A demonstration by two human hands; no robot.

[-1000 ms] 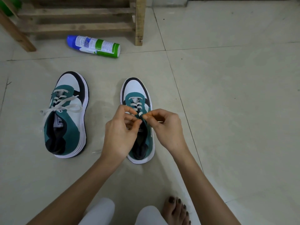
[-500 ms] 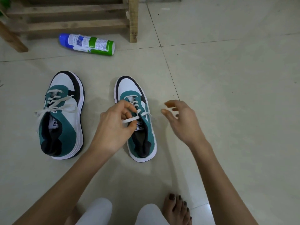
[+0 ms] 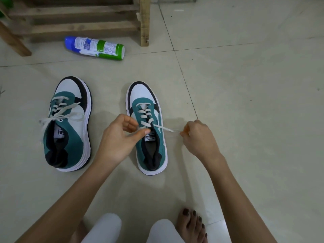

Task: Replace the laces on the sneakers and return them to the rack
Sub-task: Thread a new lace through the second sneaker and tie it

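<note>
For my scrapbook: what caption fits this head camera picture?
Lacing up: left hand and right hand pinch a white lace on a teal sneaker.

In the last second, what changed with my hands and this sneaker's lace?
The right hand left the eyelets, swung out to the right open, then pinched the free end of the white lace and now draws it taut rightward. The left hand kept pinching the lace over the teal sneaker. The other sneaker, spray can and wooden rack stayed put.

A: What covers the floor?
B: Large pale glossy tiles (image 3: pixel 245 102) with thin dark grout lines, evenly lit.
A: Any furniture?
B: A slatted wooden rack (image 3: pixel 78 29) at the top left, its legs standing on the tiles.
</note>
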